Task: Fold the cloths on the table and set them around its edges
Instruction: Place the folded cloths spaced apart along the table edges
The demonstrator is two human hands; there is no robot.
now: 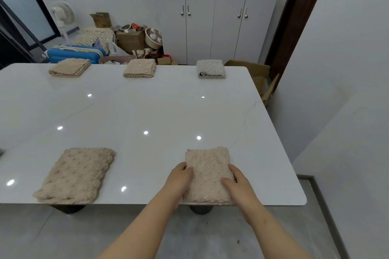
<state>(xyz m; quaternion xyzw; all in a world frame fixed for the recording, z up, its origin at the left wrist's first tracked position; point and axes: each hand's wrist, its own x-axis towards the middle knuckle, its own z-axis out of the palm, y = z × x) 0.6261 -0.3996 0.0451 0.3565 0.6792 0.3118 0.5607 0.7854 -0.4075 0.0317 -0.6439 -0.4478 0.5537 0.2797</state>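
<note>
Lying folded, nubbly beige cloth (pixel 207 166) — table (pixel 147 111) edge

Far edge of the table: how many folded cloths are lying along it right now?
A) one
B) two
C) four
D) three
D: three folded cloths lie along the far edge of the table: a left beige cloth, a middle beige cloth and a grey-white cloth at the right, each apart from the others.
</note>
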